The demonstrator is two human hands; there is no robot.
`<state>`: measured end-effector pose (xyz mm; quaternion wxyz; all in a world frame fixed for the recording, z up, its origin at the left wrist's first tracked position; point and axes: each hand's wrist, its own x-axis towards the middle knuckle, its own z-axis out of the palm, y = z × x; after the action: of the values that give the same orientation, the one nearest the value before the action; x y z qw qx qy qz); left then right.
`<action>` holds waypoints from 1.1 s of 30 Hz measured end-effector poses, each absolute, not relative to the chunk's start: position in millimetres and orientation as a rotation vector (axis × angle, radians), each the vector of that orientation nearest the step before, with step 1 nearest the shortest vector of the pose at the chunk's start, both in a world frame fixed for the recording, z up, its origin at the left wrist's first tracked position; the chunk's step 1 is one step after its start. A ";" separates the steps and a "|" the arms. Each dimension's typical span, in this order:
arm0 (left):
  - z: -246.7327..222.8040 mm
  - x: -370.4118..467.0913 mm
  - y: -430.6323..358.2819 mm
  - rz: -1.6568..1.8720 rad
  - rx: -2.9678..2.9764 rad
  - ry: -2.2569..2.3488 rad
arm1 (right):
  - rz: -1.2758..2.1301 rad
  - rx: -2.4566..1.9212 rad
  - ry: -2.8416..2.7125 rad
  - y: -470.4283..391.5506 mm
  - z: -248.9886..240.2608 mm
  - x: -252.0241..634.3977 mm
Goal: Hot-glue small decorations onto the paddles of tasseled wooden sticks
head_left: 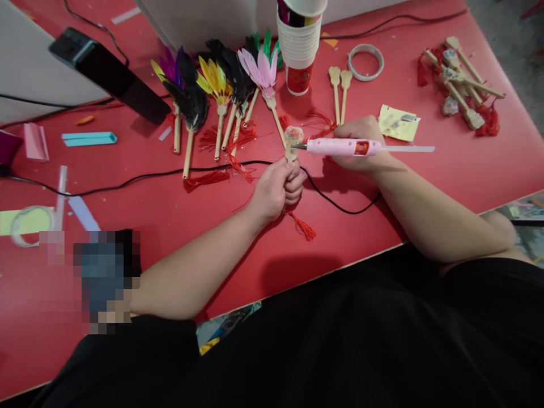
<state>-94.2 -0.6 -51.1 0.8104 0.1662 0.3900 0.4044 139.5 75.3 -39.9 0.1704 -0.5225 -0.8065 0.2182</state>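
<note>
My left hand (278, 188) is closed round the handle of a small wooden stick (293, 137) with a broad, rounded head; a red tassel (302, 225) dangles below the fist. In my right hand (359, 148) is a pink glue gun (340, 147), its metal nozzle at the head of the stick. Whether the nozzle touches the wood I cannot tell. A clear glue stick (410, 149) juts from the gun's back end. Beyond my hands lie several feathered sticks, among them one with pink feathers (264, 73) and one with yellow feathers (216, 81).
Stacked paper cups (298, 51) holding feathers stand at the back. Two bare sticks (340, 93), a tape roll (366, 62) and a yellow paper (399, 123) lie to the right, before a pile of sticks (463, 85). A black cable (140, 180) crosses the red table; a black box-shaped object (108, 73) leans at left.
</note>
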 end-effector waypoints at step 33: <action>-33.6 -93.0 0.2 0.798 0.279 0.913 | 0.514 -1.503 -2.166 85.1 -44.9 137.4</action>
<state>-93.0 0.2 -33.6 0.8128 0.1305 0.4275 0.3736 137.4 85.1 -44.9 0.2256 -0.5452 -0.7856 0.1863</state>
